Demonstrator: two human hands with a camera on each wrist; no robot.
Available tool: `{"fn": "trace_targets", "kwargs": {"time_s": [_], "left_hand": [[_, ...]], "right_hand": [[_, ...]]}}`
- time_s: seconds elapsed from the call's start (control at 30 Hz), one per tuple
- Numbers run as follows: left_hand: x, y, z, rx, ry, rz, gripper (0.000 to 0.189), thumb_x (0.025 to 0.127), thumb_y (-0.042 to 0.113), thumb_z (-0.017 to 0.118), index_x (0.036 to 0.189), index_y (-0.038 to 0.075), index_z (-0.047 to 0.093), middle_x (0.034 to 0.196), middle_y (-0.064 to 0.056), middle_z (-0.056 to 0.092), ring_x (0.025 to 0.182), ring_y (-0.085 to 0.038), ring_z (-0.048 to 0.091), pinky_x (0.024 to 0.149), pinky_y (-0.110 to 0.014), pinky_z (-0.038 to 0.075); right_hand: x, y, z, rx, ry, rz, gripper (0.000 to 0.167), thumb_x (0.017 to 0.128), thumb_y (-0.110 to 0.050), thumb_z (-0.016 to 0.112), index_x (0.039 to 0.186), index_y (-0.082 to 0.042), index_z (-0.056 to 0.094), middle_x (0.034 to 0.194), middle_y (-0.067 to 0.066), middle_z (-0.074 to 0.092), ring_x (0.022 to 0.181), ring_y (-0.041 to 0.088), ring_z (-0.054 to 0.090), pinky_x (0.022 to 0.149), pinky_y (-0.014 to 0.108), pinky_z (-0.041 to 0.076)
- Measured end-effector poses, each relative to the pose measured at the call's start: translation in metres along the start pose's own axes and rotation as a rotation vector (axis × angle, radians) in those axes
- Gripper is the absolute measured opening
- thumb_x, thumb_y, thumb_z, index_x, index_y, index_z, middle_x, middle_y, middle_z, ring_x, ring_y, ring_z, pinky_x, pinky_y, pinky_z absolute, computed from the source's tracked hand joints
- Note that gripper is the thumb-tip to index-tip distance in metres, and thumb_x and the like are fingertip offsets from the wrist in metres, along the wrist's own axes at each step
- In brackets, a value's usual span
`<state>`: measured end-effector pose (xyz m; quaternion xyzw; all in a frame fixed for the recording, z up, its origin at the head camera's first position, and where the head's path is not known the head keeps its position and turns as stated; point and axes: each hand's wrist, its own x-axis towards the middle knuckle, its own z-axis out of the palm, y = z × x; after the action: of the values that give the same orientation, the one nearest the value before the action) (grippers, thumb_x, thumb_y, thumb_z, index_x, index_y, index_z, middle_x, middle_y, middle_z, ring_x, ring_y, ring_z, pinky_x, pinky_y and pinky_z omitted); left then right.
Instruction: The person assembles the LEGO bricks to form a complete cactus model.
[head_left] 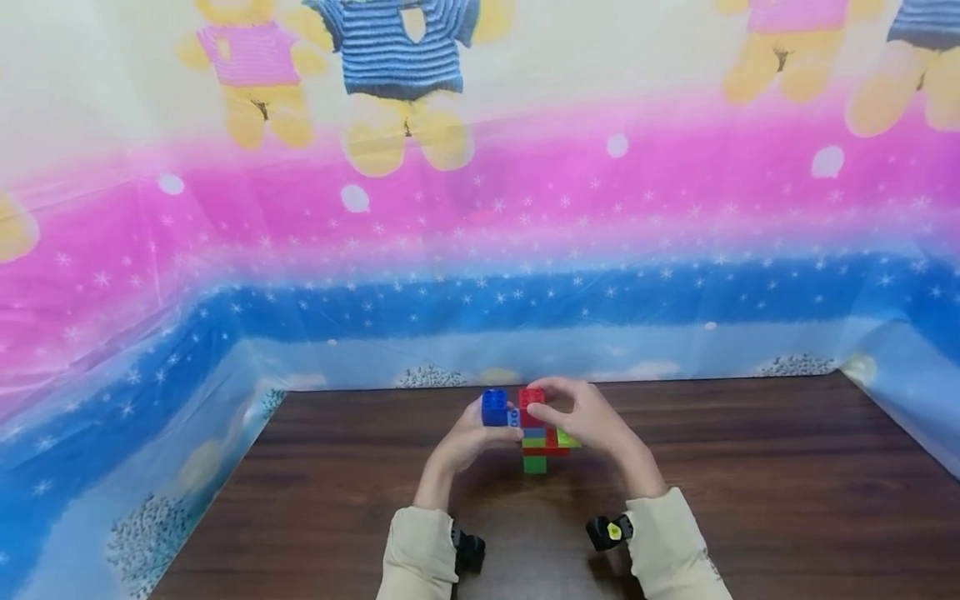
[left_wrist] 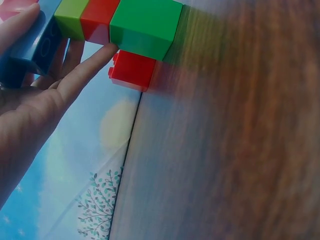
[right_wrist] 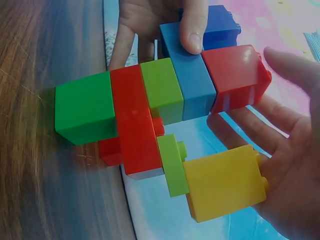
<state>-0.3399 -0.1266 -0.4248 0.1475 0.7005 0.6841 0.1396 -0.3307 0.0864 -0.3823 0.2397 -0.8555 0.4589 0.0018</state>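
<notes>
A stack of plastic building blocks stands upright on the table between both hands. At its base are a green block [right_wrist: 85, 112] and a smaller red block [right_wrist: 110, 151]. Over them lie a long red block [right_wrist: 134, 125], a lime block [right_wrist: 162, 90] and a medium-blue block [right_wrist: 192, 75]. My left hand [head_left: 467, 440] grips the medium-blue block, thumb on its face. A dark-blue block [head_left: 494, 406] rises beside that hand. My right hand [head_left: 588, 417] holds the top red block [head_left: 532, 398] between thumb and fingers. A yellow block [right_wrist: 225, 182] on a thin lime piece [right_wrist: 172, 167] sits near its palm.
The dark wooden table [head_left: 337, 492] reaches back to a patterned cloth [head_left: 562, 300] hung behind and along the sides. Black wrist cameras are strapped at the left cuff [head_left: 420, 542] and right cuff [head_left: 667, 533].
</notes>
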Motion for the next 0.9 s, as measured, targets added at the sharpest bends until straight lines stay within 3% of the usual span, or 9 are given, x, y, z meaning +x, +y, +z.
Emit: {"fn": "trace_targets", "kwargs": {"time_s": [0.4,0.63,0.9], "left_hand": [[-0.0014,0.0000,-0.0007,-0.017,-0.001,-0.001,0.056,0.087,0.006,0.067,0.135,0.000,0.038,0.135,-0.034,0.046,0.102,-0.017,0.061,0.095,-0.042,0.055],[-0.0015,0.0003,-0.0022,0.041,0.022,-0.007,0.064,0.087,0.010,0.070,0.139,-0.003,0.036,0.137,-0.030,0.048,0.109,-0.023,0.060,0.098,-0.044,0.053],[-0.0032,0.0014,-0.0036,0.096,0.016,0.006,0.060,0.087,0.015,0.071,0.136,-0.002,0.040,0.132,-0.026,0.053,0.108,-0.023,0.060,0.098,-0.043,0.053]], "right_hand": [[0.0021,0.0057,0.0032,0.074,0.016,0.059,0.043,0.091,-0.038,0.067,0.127,-0.017,0.063,0.130,0.010,0.063,0.122,0.031,0.056,0.099,0.054,0.050],[0.0025,0.0031,0.0027,0.093,0.013,0.059,0.044,0.090,-0.038,0.068,0.128,-0.016,0.063,0.128,0.010,0.064,0.121,0.031,0.057,0.100,0.054,0.049],[0.0024,0.0036,0.0018,0.084,0.006,0.076,0.045,0.090,-0.039,0.068,0.128,-0.016,0.062,0.129,0.011,0.064,0.124,0.032,0.055,0.101,0.057,0.047]]}}
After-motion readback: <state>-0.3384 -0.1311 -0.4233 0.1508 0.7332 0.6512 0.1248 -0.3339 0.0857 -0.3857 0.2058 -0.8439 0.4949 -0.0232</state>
